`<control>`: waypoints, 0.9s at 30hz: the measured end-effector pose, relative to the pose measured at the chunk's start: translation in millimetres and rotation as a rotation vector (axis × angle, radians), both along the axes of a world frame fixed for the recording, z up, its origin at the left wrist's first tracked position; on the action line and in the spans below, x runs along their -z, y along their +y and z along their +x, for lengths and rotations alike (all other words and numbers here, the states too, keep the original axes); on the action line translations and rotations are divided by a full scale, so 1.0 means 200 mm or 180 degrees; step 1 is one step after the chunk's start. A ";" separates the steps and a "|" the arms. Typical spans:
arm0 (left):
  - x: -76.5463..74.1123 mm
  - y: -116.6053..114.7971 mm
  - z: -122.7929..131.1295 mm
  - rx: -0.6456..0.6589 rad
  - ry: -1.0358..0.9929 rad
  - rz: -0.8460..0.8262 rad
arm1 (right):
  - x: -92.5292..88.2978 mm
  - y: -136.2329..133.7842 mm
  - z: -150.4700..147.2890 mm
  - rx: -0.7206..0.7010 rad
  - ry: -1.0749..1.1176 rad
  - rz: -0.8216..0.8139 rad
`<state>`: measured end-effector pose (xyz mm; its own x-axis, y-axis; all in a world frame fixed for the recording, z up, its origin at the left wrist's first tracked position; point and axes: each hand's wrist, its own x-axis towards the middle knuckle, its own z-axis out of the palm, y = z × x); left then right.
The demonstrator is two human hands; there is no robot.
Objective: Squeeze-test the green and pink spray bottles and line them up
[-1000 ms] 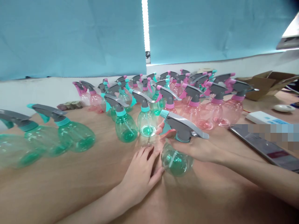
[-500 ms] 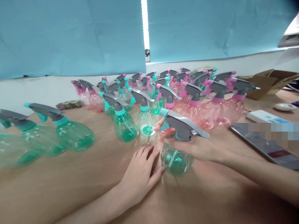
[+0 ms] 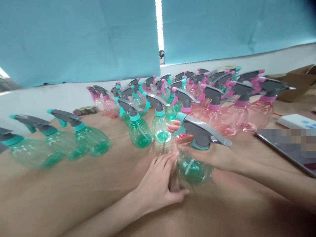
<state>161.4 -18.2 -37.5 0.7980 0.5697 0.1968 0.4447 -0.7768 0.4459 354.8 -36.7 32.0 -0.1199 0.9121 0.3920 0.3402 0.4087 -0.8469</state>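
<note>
Right hand [image 3: 218, 157] around a glossy, translucent, round-bellied green spray bottle [image 3: 201, 143]

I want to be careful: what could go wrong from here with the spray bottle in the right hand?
The right hand holds a rounded, transparent green plastic spray bottle just under its grey plastic spray head; a loose grip might let it tip. The fingers are by the turquoise plastic trigger, so an accidental squeeze seems possible. A transparent green bottle with a turquoise collar stands behind; a forward push might knock it over.
</note>
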 end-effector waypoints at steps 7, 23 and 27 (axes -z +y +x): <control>-0.02 0.00 -0.01 -0.0008 -0.0311 -0.0210 | 0.02 0.01 -0.02 -0.0100 0.0002 0.0004; -0.03 -0.12 -0.24 -0.0986 -0.1029 -0.0223 | 0.04 0.04 -0.45 -0.0537 0.0468 0.0176; -0.04 -0.15 -0.40 -0.1415 -0.0896 0.0011 | 0.02 0.08 -0.62 -0.0494 0.0317 0.0492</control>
<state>81.9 -47.3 -30.0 0.3952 0.8402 0.3713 0.5951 -0.5421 0.5933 230.9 -21.5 28.6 -0.2077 0.8140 0.5425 0.1811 0.5770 -0.7964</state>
